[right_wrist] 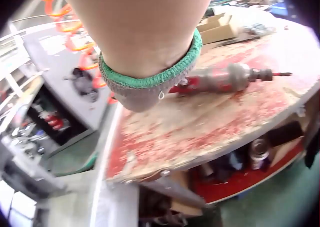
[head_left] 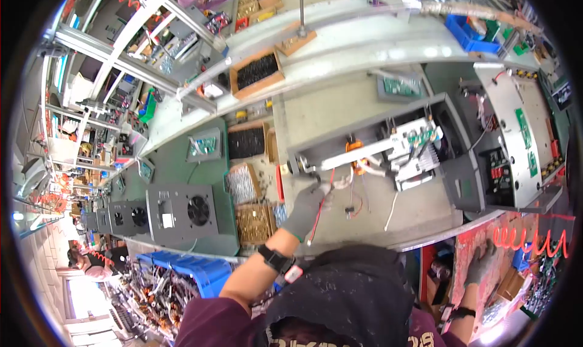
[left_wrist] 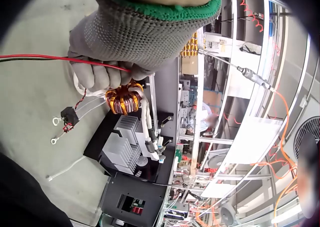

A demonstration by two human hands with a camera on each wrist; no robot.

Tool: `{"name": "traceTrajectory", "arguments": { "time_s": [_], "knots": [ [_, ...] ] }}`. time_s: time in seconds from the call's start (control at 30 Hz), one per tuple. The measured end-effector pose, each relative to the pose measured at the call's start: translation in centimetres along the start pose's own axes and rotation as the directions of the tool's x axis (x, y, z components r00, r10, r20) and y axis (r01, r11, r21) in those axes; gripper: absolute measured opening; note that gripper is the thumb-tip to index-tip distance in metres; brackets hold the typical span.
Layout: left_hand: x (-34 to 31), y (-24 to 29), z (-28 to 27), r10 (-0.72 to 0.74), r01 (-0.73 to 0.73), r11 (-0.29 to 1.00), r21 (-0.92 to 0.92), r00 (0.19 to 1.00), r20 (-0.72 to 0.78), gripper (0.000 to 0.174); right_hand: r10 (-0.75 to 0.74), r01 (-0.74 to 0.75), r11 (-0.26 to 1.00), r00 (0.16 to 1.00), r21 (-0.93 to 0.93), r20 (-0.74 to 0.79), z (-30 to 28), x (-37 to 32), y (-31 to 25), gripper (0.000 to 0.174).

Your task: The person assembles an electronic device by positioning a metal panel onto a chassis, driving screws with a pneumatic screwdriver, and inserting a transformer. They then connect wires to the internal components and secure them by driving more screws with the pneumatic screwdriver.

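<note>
My gloved left hand (head_left: 308, 210) is at the near edge of the open dark metal casing (head_left: 376, 140). Its fingers curl round thin red and black wires (left_wrist: 55, 57), close beside a copper-wound ring coil (left_wrist: 124, 99). A small black part with ring terminals (left_wrist: 69, 117) hangs from twisted leads beneath that hand. Off to the right, my gloved right hand (head_left: 480, 265) is over the worn red bench. There it grips the red end of a pneumatic screwdriver (right_wrist: 220, 80), whose bit points away. The right fingers are mostly hidden behind the wrist.
Finned heat sinks (left_wrist: 122, 144) sit inside the casing. Left of it are parts boxes (head_left: 243, 183) and several casings with fans (head_left: 182, 213). A white-panelled unit (head_left: 516, 128) stands at the right, and a coiled orange hose (head_left: 528, 240) hangs near the right hand.
</note>
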State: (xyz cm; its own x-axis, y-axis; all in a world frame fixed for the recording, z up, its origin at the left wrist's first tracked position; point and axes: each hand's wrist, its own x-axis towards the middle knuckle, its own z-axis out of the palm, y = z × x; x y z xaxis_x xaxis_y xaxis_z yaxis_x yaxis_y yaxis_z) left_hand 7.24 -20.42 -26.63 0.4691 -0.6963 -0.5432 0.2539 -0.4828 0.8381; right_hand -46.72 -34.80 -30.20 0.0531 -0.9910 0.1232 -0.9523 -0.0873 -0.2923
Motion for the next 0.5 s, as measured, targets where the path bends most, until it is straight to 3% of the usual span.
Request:
{"name": "traceTrajectory", "arguments": {
  "time_s": [0.03, 0.07, 0.1, 0.13, 0.17, 0.2, 0.23, 0.27, 0.3, 0.33, 0.47, 0.5],
  "knots": [
    [1.2, -2.3, -0.9, 0.124, -0.113, 0.973, 0.203, 0.992, -0.039, 0.036, -0.116, 0.107, 0.974, 0.993, 0.202, 0.033, -1.3, 1.3, -5.5, 0.036],
    [1.4, -2.7, -1.5, 0.137, -0.125, 0.968, 0.216, 0.990, -0.039, 0.038, -0.280, 0.272, 0.924, 0.960, 0.268, -0.009, -2.8, 2.5, -11.3, 0.030],
    [-0.3, 0.5, -0.6, 0.136, -0.129, 0.965, 0.230, 0.991, -0.015, 0.037, -0.411, 0.366, 0.820, 0.912, 0.439, 0.007, -4.5, 3.9, -16.5, 0.030],
    [0.2, -0.8, -1.0, 0.195, -0.189, 0.959, 0.211, 0.981, -0.011, 0.035, -0.421, 0.351, 0.790, 0.907, 0.502, 0.029, -5.7, 5.2, -21.1, 0.031],
    [-0.3, 1.4, -0.6, 0.177, -0.161, 0.964, 0.211, 0.983, -0.058, 0.032, -0.485, 0.446, 0.760, 0.873, 0.472, -0.044, -7.1, 6.8, -25.5, 0.032],
    [0.1, 1.2, -1.2, 0.455, -0.434, 0.819, 0.375, 0.890, 0.035, 0.031, -0.569, 0.530, 0.648, 0.814, 0.547, -0.115, -9.0, 8.9, -30.0, 0.034],
    [0.2, 0.8, -1.6, 0.039, -0.038, 0.997, 0.063, 0.999, -0.009, 0.030, -0.590, 0.555, 0.556, 0.788, 0.618, -0.176, -9.3, 11.0, -33.3, 0.037],
    [0.3, 0.9, -1.8, -0.007, 0.007, 0.997, -0.082, 1.000, -0.005, 0.030, -0.658, 0.614, 0.457, 0.720, 0.643, -0.220, -9.9, 13.6, -36.3, 0.039],
    [0.3, 0.6, -2.1, -0.062, 0.063, 0.972, -0.226, 0.998, 0.011, 0.030, -0.652, 0.543, 0.430, 0.739, 0.722, -0.168, -11.4, 15.4, -40.1, 0.039],
    [-0.1, 1.3, -2.3, -0.039, 0.042, 0.972, -0.230, 0.999, 0.020, 0.030, -0.648, 0.548, 0.359, 0.729, 0.756, -0.220, -10.8, 17.8, -43.4, 0.039],
    [-0.2, 0.4, -4.4, -0.122, 0.101, 0.898, -0.429, 0.992, -0.021, 0.034, -0.617, 0.382, 0.348, 0.781, 0.856, -0.098, -7.3, 28.9, -56.4, 0.045],
    [0.4, 0.5, -4.7, -0.115, 0.093, 0.892, -0.443, 0.993, -0.024, 0.034, -0.628, 0.394, 0.346, 0.771, 0.852, -0.102, -7.3, 29.1, -57.5, 0.045]
  ]
}}
